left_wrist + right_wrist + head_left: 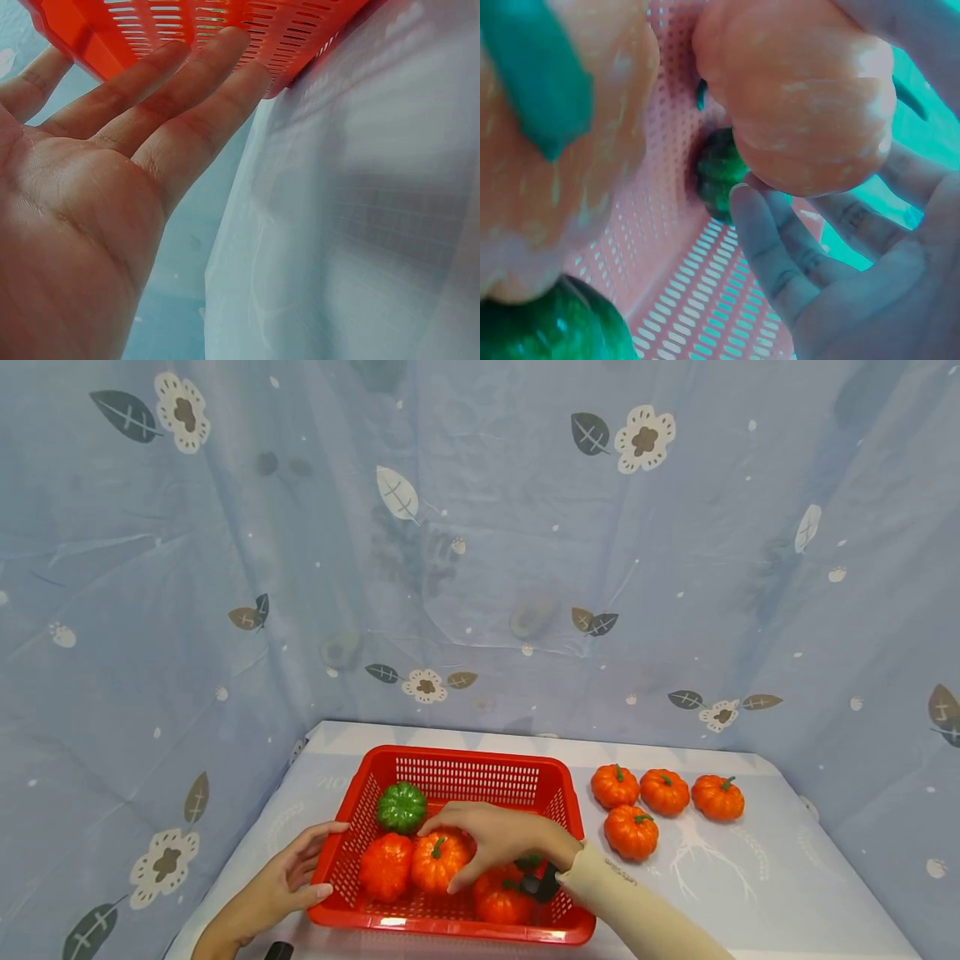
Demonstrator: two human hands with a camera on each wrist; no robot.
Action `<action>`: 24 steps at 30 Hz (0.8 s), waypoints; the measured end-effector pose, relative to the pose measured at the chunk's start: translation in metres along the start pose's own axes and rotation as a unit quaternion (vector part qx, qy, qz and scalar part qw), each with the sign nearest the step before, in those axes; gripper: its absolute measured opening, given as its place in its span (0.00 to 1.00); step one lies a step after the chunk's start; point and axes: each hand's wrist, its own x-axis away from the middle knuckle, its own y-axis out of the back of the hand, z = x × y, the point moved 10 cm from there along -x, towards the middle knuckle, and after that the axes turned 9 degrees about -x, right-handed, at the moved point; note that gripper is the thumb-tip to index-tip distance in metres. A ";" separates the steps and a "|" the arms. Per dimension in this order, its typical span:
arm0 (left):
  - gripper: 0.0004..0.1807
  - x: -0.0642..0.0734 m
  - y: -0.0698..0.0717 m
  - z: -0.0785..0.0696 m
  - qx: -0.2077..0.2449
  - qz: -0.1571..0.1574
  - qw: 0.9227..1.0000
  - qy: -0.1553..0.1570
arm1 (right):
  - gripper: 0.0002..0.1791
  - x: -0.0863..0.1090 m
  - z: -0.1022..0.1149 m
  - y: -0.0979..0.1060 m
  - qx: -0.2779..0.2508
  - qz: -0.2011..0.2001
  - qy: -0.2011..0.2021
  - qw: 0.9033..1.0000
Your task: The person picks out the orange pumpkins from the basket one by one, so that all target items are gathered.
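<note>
My right hand (498,831) reaches into a red plastic basket (442,927) and grips an orange toy pumpkin (442,868) from above. In the right wrist view its fingers (769,251) curve round the underside of that pumpkin (802,97). My left hand (281,881) is at the basket's left side, thumb and fingertips by the rim. The left wrist view has its fingers (187,97) extended along the perforated outer wall (277,34). Beside the gripped pumpkin lie a red-orange pumpkin (386,867), a green pumpkin (401,807) and another orange one (501,903), partly covered by my right wrist.
Several orange pumpkins (632,832) sit on the white-covered table (720,877) to the right of the basket. A second green pumpkin (529,862) is mostly hidden under the right wrist. Blue patterned curtain (480,568) hangs behind and along both sides.
</note>
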 end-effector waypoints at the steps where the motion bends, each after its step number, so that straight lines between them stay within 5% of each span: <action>1: 0.37 0.000 0.000 0.000 0.000 -0.001 1.000 0.003 | 0.39 0.002 0.001 0.003 0.005 -0.007 0.000 1.000; 6: 0.36 0.000 0.000 0.000 -0.004 -0.003 1.000 0.012 | 0.38 0.014 0.005 0.019 0.018 -0.047 0.007 0.999; 24: 0.37 -0.001 -0.001 0.000 -0.002 -0.006 1.000 0.017 | 0.41 0.063 0.000 0.067 -0.067 -0.148 0.005 0.987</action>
